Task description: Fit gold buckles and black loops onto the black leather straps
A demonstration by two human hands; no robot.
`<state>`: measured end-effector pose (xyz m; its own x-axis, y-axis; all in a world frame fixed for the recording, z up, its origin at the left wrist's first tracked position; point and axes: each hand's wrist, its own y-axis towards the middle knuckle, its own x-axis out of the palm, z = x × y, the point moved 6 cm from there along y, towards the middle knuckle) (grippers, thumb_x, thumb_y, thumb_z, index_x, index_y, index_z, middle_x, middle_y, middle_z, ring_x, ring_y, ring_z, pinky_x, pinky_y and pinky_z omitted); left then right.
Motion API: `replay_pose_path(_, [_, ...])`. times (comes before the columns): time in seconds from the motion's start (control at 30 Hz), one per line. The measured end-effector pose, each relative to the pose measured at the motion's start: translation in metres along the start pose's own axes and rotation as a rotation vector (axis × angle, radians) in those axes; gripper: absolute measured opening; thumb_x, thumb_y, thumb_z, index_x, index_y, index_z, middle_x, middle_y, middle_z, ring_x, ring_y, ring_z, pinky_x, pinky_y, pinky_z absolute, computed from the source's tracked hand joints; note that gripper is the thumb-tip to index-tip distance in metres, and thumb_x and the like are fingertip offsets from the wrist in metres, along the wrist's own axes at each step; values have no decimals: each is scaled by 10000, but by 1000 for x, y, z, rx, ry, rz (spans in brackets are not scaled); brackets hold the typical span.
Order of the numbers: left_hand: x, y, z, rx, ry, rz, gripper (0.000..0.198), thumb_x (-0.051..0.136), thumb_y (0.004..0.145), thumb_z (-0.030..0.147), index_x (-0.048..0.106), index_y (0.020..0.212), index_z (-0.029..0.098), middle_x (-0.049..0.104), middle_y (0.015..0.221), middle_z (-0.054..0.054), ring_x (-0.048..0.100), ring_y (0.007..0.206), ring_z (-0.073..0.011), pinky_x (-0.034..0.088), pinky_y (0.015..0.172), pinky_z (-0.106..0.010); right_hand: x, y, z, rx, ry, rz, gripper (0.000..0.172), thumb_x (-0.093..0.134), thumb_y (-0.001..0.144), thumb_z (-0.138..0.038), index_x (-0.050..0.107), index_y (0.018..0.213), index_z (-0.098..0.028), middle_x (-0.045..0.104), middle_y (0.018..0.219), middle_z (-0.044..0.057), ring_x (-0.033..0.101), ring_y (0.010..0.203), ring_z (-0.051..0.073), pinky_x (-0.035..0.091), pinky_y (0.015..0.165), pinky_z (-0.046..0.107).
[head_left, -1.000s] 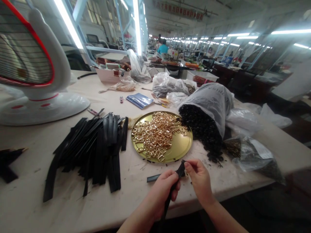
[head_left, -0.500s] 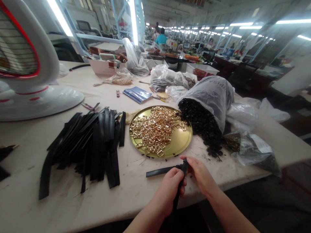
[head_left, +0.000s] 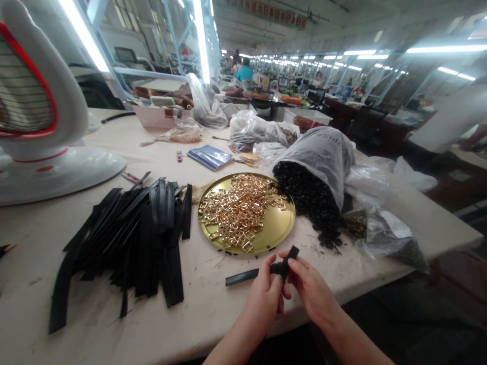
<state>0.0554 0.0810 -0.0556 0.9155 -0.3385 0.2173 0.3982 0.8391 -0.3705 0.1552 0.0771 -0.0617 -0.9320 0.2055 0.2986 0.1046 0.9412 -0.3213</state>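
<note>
Near the table's front edge, both my hands are closed on a black strap point(head_left: 292, 253), whose squared end sticks up between them. My left hand point(head_left: 266, 290) grips it from the left, thumb on top. The fingers of my right hand point(head_left: 307, 283) pinch it just below that end. A small dark piece shows at the left fingers, too hidden to name. Another black strap point(head_left: 240, 277) lies on the table and runs toward my left hand. Beyond my hands is a round gold tray point(head_left: 279, 230) heaped with small gold metal buckles point(head_left: 238, 210).
A pile of black straps point(head_left: 152, 238) lies left of the tray. To the right, a plastic bag point(head_left: 323, 152) spills small black pieces point(head_left: 304, 197). A clear bag point(head_left: 391, 235) sits near the right edge. A white heater point(head_left: 57, 172) and a blue booklet point(head_left: 209, 157) stand farther back.
The strap's end now points up more between my hands, and my right hand has closed in around it. The whole view has shifted slightly left and down.
</note>
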Motion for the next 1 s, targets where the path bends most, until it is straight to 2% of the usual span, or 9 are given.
replay_pose_path(0.1, [-4,3,1,87,46,54,559,396,808,318,202,1303,146,482,546,69,364,343,-53,282,341,-165,15,-8,6,-15,-18,-41,351,520,778,-430,618,978,-159,443,508,-43,434,458,111,379,427,223])
replay_pose_path(0.2, [-7,11,0,40,14,11,641,419,792,426,184,1309,128,496,525,65,430,363,-78,335,375,-189,23,-10,3,-137,-192,-46,339,494,797,-449,600,973,-180,520,622,-14,465,469,104,405,438,225])
replay_pose_path(0.33, [-24,24,12,-4,23,62,547,461,720,547,435,1066,126,445,429,84,365,319,-78,265,340,-189,24,10,-20,-273,-486,-183,336,442,835,-419,563,1038,-180,571,699,14,552,562,142,450,498,247])
replay_pose_path(0.4, [-35,28,22,19,30,107,405,480,712,546,485,825,157,452,435,74,326,328,-56,227,349,-179,15,36,-43,-361,-726,-134,342,419,852,-383,520,1106,-177,605,768,35,586,705,174,472,608,267])
replay_pose_path(0.47, [-43,29,29,17,14,141,347,491,726,519,449,688,177,458,455,70,321,353,-45,212,372,-169,0,71,-71,-458,-1091,79,299,393,863,-339,523,1078,-178,609,887,52,581,805,169,462,698,265])
replay_pose_path(0.57, [-48,29,28,-57,-44,165,330,480,740,508,434,664,191,479,481,67,337,370,-51,209,388,-168,-7,131,-92,-449,-1244,151,211,459,824,-239,575,986,-169,579,1005,90,545,919,197,406,813,302])
replay_pose_path(0.73, [-49,27,30,-82,-38,166,339,443,758,521,469,659,198,444,408,66,359,385,-80,237,407,-183,1,197,-87,-292,-1395,120,144,632,729,-211,610,847,-130,605,932,108,569,852,209,427,771,330])
replay_pose_path(0.87, [-51,23,37,-39,-27,189,304,476,756,489,481,703,189,473,445,60,357,417,-75,254,428,-178,1,199,-73,-202,-1455,43,183,501,849,-300,581,917,-151,605,931,32,582,795,150,482,716,334])
replay_pose_path(1.0, [-47,18,40,-15,-45,160,306,510,723,489,478,709,185,508,520,51,369,427,-69,282,437,-183,-5,184,-64,-205,-1467,-7,188,509,846,-295,575,939,-146,598,960,41,580,820,155,484,729,347])
